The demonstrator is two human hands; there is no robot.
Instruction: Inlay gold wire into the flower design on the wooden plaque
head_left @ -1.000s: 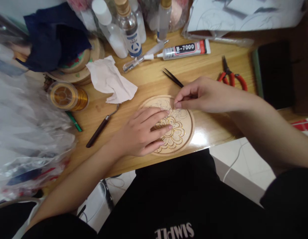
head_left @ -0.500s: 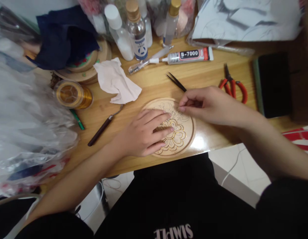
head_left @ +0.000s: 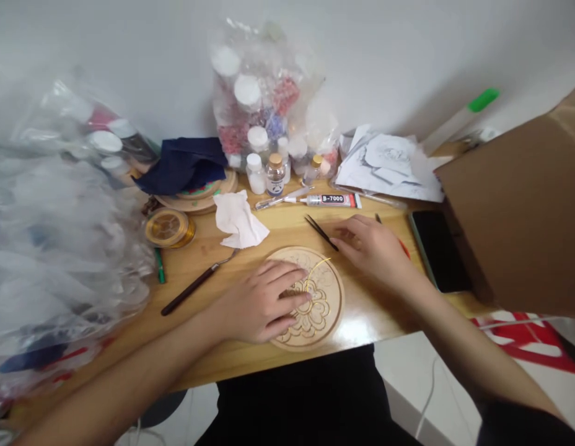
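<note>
My left hand [head_left: 271, 303] lies flat with fingers spread over the left part of a round wooden board [head_left: 337, 313]. Beneath its fingertips, gold wire outlines a flower [head_left: 315, 310]; part of the pattern is hidden by the hand. A loose length of gold wire [head_left: 318, 264] curves up from the flower across pencil lines. Beyond the board's upper right, my right hand [head_left: 368, 244] has its thumb and fingers closed at the near end of black tweezers [head_left: 319, 229], which point away to the left at table level.
Behind lie a B-7000 glue tube [head_left: 333, 200], a pen [head_left: 271, 202] and small bottles [head_left: 275, 175]. Leftward are crumpled tissue [head_left: 241, 220], a gold wire spool [head_left: 169, 229] and a dark-handled hooked tool [head_left: 189, 290]. A phone [head_left: 438, 251] and cardboard box [head_left: 515, 217] stand right.
My right hand has moved off the board to the tweezers. The loose gold wire end now shows. My left hand stays on the board, and the view has tilted up.
</note>
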